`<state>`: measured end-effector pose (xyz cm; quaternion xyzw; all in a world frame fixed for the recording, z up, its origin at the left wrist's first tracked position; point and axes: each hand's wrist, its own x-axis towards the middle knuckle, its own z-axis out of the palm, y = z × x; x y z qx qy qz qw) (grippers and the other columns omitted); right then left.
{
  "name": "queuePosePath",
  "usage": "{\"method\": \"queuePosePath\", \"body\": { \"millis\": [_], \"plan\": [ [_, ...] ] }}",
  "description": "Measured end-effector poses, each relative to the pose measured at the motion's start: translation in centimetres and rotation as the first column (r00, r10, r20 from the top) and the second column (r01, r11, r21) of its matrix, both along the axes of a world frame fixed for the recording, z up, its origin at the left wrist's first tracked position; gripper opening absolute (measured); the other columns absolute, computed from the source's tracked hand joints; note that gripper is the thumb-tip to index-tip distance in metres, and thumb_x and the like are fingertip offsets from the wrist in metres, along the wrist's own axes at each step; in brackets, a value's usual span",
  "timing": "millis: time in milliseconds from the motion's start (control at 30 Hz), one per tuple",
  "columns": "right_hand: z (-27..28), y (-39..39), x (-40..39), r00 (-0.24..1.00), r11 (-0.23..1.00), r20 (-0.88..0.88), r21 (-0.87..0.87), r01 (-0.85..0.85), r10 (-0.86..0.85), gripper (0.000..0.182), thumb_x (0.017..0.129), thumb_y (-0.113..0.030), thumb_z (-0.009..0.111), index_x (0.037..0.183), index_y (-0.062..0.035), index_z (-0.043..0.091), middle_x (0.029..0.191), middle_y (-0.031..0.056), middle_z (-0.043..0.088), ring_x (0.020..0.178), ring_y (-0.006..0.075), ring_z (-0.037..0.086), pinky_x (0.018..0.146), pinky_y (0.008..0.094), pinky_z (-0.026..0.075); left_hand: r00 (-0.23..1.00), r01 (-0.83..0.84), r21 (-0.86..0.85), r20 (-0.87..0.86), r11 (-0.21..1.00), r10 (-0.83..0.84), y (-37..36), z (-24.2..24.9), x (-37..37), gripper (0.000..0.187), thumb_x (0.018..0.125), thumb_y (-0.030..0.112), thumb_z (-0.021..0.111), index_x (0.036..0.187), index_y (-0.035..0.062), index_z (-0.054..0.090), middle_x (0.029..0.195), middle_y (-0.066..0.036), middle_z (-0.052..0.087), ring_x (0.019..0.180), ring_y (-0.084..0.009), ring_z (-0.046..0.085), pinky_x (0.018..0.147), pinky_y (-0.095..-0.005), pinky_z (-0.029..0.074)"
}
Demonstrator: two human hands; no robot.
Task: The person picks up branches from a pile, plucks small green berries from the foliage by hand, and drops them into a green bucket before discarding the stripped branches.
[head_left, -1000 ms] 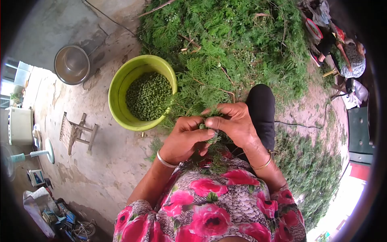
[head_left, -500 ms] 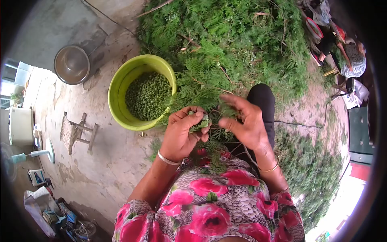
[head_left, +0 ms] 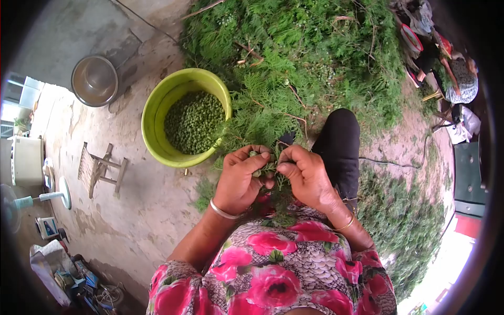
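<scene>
My left hand (head_left: 240, 176) is closed around small green berries and bits of foliage, its thumb pressed against the fingers. Close beside it, my right hand (head_left: 307, 176) pinches a thin evergreen sprig (head_left: 277, 167) between thumb and forefinger. The sprig's feathery leaves hang down over my lap, and part of it is hidden by the fingers. Just beyond my left hand stands a yellow-green bucket (head_left: 152, 131), partly filled with green berries (head_left: 191, 123).
A large heap of cut evergreen branches (head_left: 304, 68) spreads ahead of me. On the concrete floor to the left are a metal bowl (head_left: 94, 81) and a small wooden stool (head_left: 102, 169). More greenery (head_left: 404, 226) lies at the right.
My right hand has moved left and closed its fingers on the sprig beside my left hand. My left hand stays closed in nearly the same place.
</scene>
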<state>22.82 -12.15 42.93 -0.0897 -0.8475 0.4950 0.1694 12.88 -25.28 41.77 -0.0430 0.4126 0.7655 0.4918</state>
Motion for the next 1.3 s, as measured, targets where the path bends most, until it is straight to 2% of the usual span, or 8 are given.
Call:
{"method": "queuePosePath", "body": {
  "millis": [367,733,933,1000,1033,1100,1200,1300],
  "plan": [
    [0.8,-0.1,-0.6,0.995,0.932,-0.025,-0.355,0.078,-0.093,0.005,0.084,-0.001,0.06,0.085,-0.001,0.055,0.07,0.0035,0.056,0.06,0.0079,0.054,0.055,0.0242,0.046,0.998,-0.006,0.04,0.056,0.999,0.003,0.1,0.7,-0.4,0.012,0.087,0.004,0.06,0.097,-0.001,0.055,0.077,-0.008,0.06,0.059,-0.0158,0.057,0.047,-0.0263,0.045],
    [1.2,0.5,-0.1,0.961,0.875,0.007,-0.415,-0.25,0.278,0.019,0.081,0.0,0.061,0.1,-0.0018,0.061,0.08,0.0098,0.064,0.069,0.017,0.062,0.063,0.0292,0.049,0.951,-0.154,0.178,-0.239,0.972,0.194,-3.9,2.3,-4.7,0.018,0.085,0.005,0.061,0.103,0.0011,0.059,0.088,-0.017,0.062,0.069,-0.0158,0.059,0.053,-0.0229,0.05],
    [4.4,2.1,1.1,0.93,0.96,0.251,0.006,-0.28,0.269,0.033,0.08,-0.002,0.061,0.113,-0.0021,0.06,0.079,0.0166,0.064,0.068,0.0239,0.063,0.064,0.0326,0.049,0.654,-0.415,-0.127,-0.73,0.901,0.199,-9.1,-1.0,-14.0,0.033,0.084,0.003,0.06,0.117,-0.001,0.056,0.096,-0.018,0.062,0.084,-0.0241,0.062,0.073,-0.0322,0.053],
    [6.0,2.5,1.3,0.874,0.964,0.424,-0.214,-0.158,0.237,0.031,0.08,-0.005,0.061,0.111,-0.0002,0.059,0.075,0.0156,0.064,0.068,0.0274,0.063,0.065,0.0356,0.049,0.283,-0.556,-0.425,-0.905,0.714,-0.318,-10.1,-3.9,-16.3,0.038,0.084,0.01,0.062,0.119,-0.0021,0.056,0.106,-0.019,0.063,0.1,-0.033,0.06,0.087,-0.0387,0.048],
    [6.9,2.5,1.1,0.875,0.965,0.424,-0.213,-0.156,0.235,0.031,0.08,-0.005,0.061,0.111,-0.0002,0.059,0.075,0.0156,0.064,0.068,0.0274,0.063,0.065,0.0356,0.049,0.281,-0.555,-0.424,-0.905,0.716,-0.318,-10.3,-4.3,-16.6,0.038,0.084,0.01,0.062,0.119,-0.0021,0.056,0.106,-0.019,0.063,0.1,-0.033,0.06,0.087,-0.0387,0.048],
    [8.1,2.4,0.3,0.868,0.991,0.482,-0.109,-0.075,0.118,0.029,0.08,-0.007,0.062,0.108,0.0012,0.06,0.072,0.0148,0.064,0.068,0.0307,0.063,0.066,0.0389,0.049,0.007,-0.752,-0.49,-0.673,0.44,-0.739,-10.2,-4.9,-17.0,0.041,0.083,0.017,0.064,0.119,-0.0019,0.056,0.113,-0.022,0.061,0.108,-0.0343,0.056,0.095,-0.04,0.042],
    [4.0,2.9,-1.0,0.964,0.977,0.192,0.142,0.158,-0.183,0.027,0.081,-0.007,0.061,0.106,0.0016,0.059,0.079,0.0184,0.064,0.072,0.0338,0.063,0.068,0.0414,0.049,-0.134,-0.784,-0.349,-0.713,0.514,-0.688,-7.0,-3.3,-13.9,0.043,0.081,0.021,0.067,0.116,-0.001,0.059,0.113,-0.022,0.061,0.107,-0.0332,0.058,0.094,-0.0386,0.044],
    [0.4,4.0,-2.9,0.955,0.893,0.025,0.36,0.268,-0.297,0.027,0.081,-0.008,0.062,0.106,0.0016,0.058,0.089,0.0218,0.064,0.077,0.0376,0.062,0.069,0.0423,0.049,-0.011,-0.36,-0.373,-0.915,0.855,-0.404,-2.8,-0.7,-9.5,0.045,0.08,0.027,0.07,0.113,-0.0018,0.059,0.111,-0.023,0.061,0.102,-0.0345,0.061,0.09,-0.0396,0.048]
  ]
}}
